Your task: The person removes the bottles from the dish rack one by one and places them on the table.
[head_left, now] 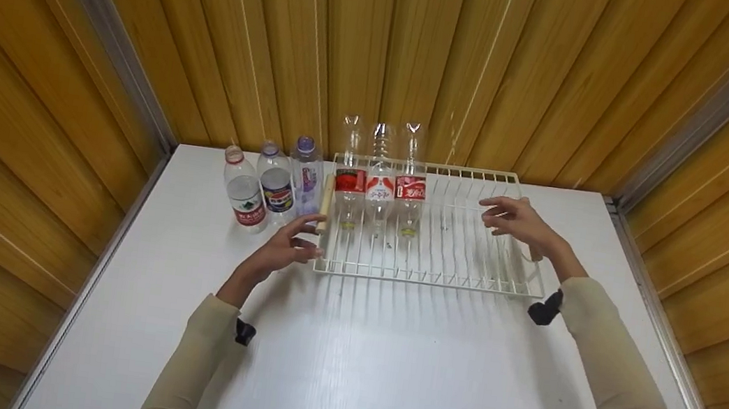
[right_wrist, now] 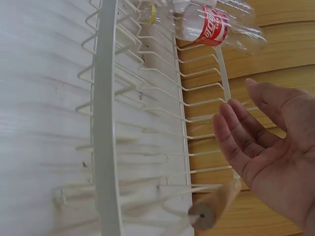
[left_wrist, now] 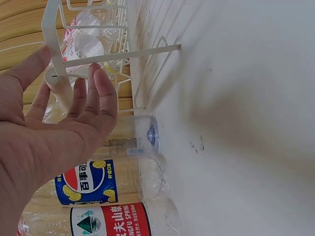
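Observation:
Beside the left wooden handle [head_left: 325, 206] of a white wire rack [head_left: 428, 283], my left hand [head_left: 281, 246] has its thumb at the handle's near end. In the left wrist view its loosely bent fingers [left_wrist: 101, 91] spread around the end of that handle. My right hand [head_left: 517, 223] hovers over the rack's right part with relaxed, parted fingers, holding nothing. The right wrist view has it off to one side of the other wooden handle [right_wrist: 214, 206]. Three clear plastic bottles stand cap-down in the rack's left part: a red-labelled one [head_left: 350, 180], a white-and-red-labelled one [head_left: 380, 189] and another red-labelled one [head_left: 411, 187].
Left of the rack, three more bottles stand upright on the white table [head_left: 342, 370]: a red-and-white-labelled water bottle [head_left: 247, 199], a blue-labelled Pepsi bottle [head_left: 278, 186] and a purple-capped bottle [head_left: 307, 172]. A yellow plank wall [head_left: 421, 43] rises right behind the rack.

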### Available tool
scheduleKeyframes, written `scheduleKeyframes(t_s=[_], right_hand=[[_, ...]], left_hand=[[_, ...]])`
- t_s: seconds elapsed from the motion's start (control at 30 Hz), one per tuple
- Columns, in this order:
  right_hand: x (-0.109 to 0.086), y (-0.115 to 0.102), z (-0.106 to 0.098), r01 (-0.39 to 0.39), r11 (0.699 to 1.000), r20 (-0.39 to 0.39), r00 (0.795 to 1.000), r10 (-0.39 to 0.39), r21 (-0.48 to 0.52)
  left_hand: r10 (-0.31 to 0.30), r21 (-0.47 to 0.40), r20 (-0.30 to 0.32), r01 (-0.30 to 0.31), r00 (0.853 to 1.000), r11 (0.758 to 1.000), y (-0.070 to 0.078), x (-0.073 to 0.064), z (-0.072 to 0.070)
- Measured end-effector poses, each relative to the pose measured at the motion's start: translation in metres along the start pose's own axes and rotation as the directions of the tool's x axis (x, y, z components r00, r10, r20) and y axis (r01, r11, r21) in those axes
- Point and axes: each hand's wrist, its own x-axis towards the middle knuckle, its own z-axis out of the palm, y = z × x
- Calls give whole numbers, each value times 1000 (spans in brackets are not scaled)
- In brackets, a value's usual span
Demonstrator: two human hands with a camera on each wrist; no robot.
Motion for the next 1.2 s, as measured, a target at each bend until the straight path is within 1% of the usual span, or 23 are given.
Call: scheduleKeyframes(t_s=[0.13, 0.27, 0.37, 0.43, 0.57, 0.63, 0.73, 0.83, 0.97, 1.03, 1.2], right_hand=[[29, -2, 20, -12, 1000, 56, 998, 13, -16], [53, -5, 40, -49, 998, 94, 994, 51, -28], [65, -5, 50, -82, 997, 106, 991, 83, -13], [72, -4, 56, -106, 994, 97, 990, 105, 5], [83, -3, 64, -151, 988, 76, 986, 148, 40], [87, -4, 68, -170, 984, 80, 983, 166, 48], [93, -5, 76, -202, 977, 112, 975, 193, 69], [97, -7, 83, -223, 972, 151, 966, 211, 70], [100, -11, 90, -232, 971, 174, 960, 218, 64], [101, -13, 93, -236, 968, 175, 960, 219, 85], [105, -14, 96, -245, 953, 170, 962, 215, 177]], left_hand=[[4, -1, 0, -4, 1000, 1000, -1, 1, 0], [15, -5, 5, -15, 1000, 1000, -4, 0, 0], [15, -3, 11, -15, 1000, 1000, -5, 1, 1], [17, -5, 13, -17, 1000, 1000, -5, 1, 2], [23, -3, 19, -23, 1000, 1000, -4, 3, 3], [23, -2, 17, -23, 1000, 1000, -3, 2, 3], [17, -6, 12, -17, 1000, 1000, -3, 1, 2], [27, -6, 14, -27, 1000, 1000, -3, 0, 0], [27, -1, 14, -27, 1000, 1000, -3, 0, 0], [23, 0, 12, -23, 1000, 1000, -4, 0, -1], [13, -1, 4, -13, 1000, 1000, -1, 1, -1]])
